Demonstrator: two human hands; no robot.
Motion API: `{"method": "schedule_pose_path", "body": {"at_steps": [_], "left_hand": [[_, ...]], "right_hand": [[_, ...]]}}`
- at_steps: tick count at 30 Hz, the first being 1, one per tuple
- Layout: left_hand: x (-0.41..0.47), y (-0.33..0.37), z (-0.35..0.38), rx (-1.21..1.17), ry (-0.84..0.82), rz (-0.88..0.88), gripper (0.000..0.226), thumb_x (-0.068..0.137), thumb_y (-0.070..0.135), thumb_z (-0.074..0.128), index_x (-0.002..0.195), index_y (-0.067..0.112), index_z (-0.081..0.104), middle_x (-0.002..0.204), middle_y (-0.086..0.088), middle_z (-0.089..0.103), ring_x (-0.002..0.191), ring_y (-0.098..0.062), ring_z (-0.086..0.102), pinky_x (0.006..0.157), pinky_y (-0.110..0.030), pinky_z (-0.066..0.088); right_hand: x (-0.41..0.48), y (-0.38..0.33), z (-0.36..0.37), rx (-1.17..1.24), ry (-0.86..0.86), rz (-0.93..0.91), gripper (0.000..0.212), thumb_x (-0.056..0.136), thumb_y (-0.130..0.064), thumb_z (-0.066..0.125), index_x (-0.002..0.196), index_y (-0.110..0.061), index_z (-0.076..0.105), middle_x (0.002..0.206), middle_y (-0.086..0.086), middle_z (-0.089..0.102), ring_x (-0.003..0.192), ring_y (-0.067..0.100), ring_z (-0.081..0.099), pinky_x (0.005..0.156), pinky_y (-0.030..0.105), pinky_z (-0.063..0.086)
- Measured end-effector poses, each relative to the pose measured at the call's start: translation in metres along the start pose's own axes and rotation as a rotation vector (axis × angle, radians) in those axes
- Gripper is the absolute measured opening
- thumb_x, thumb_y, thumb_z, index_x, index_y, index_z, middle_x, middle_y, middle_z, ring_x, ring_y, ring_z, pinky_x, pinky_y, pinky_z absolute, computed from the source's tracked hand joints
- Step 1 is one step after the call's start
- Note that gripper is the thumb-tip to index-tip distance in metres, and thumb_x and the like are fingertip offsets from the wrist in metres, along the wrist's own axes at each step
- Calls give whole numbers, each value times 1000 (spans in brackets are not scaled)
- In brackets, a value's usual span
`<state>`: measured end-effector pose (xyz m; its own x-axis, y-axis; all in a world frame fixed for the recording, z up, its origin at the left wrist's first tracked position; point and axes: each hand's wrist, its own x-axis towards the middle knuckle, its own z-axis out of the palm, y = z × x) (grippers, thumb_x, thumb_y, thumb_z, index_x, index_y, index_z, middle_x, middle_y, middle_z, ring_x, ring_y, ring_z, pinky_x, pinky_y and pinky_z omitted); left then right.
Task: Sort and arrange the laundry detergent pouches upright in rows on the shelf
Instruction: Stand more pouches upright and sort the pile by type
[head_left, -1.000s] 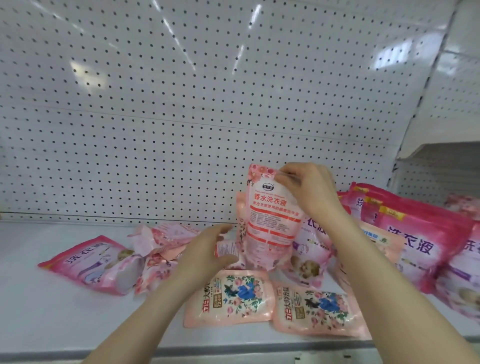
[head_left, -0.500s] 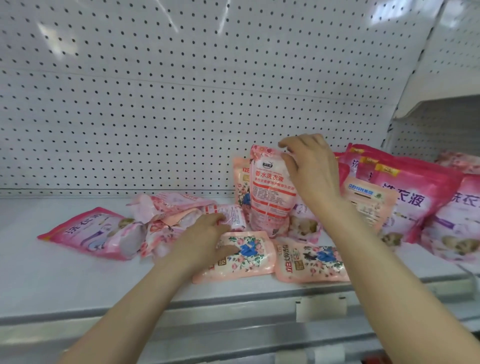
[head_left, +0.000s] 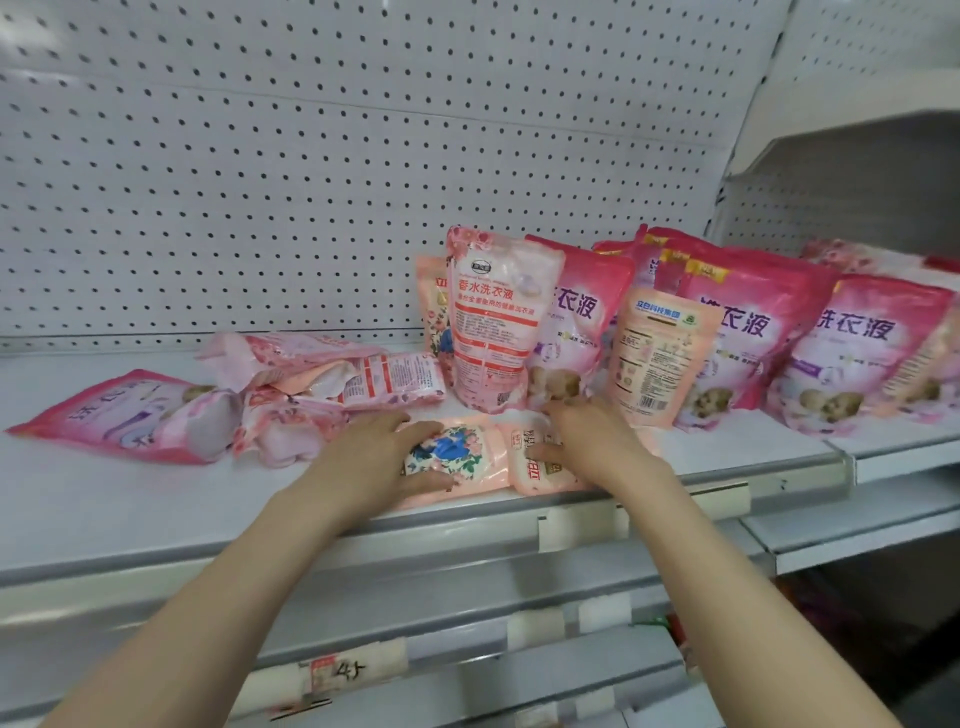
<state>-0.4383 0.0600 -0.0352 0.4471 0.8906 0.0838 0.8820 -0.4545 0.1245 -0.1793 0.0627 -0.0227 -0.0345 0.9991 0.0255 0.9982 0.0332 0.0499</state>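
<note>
The floral pouch (head_left: 457, 457) and the second pouch (head_left: 540, 470) lie flat, side by side, at the front edge of the shelf (head_left: 156, 499). The left hand (head_left: 374, 452) grips the floral pouch, fingers over its top edge and thumb at its lower edge. The right hand (head_left: 587, 441) holds the second pouch, thumb on its face and fingers curled past its far edge. Just behind, a white-labelled pouch (head_left: 493, 322) stands upright against a standing row of dark pink pouches (head_left: 748, 332) reaching right. To the left lies a toppled heap (head_left: 311, 384), with a pink pouch (head_left: 119, 415) flat beyond it. A pegboard (head_left: 260, 182) backs the shelf.
</note>
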Motion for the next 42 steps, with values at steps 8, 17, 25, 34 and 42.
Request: {"method": "schedule_pose_path", "body": {"at_steps": [8,17,25,34,42], "left_hand": [[-13,7,-19,-61,152,-192,72,87,45,62,149,25,30,139,-5,49,126,-26,45,98,-40,41],[-28,-2,-45,-223,147,-449,49,72,26,80,119,23,65,114,0,67,91,-15,56,74,-28,41],[-35,12,-61,-334,277,-447,37,67,22,82,91,38,58,96,6,67,86,-17,63,78,-36,54],[-26,46,-98,-380,555,-320,29,67,24,82,83,34,61,75,15,60,73,-12,57,59,-27,35],[-2,72,-102,-308,449,-134,29,72,26,80,84,33,55,61,7,61,58,-4,54,53,-26,38]], "right_hand": [[1,13,-17,230,80,-49,24,81,-39,75,89,-21,61,98,-1,65,91,22,60,73,32,46],[-20,33,-83,1295,403,-57,25,85,-12,75,101,-24,60,94,0,74,82,17,73,67,35,59],[4,22,-36,1281,438,114,22,81,-21,78,84,-32,59,98,-4,75,88,19,73,77,50,60],[-4,26,-63,734,467,6,24,82,-28,76,102,-20,67,87,-6,68,87,20,66,64,26,43],[-38,-11,-96,660,344,-402,48,76,-36,80,122,-30,65,113,-14,68,104,3,59,91,25,45]]}}
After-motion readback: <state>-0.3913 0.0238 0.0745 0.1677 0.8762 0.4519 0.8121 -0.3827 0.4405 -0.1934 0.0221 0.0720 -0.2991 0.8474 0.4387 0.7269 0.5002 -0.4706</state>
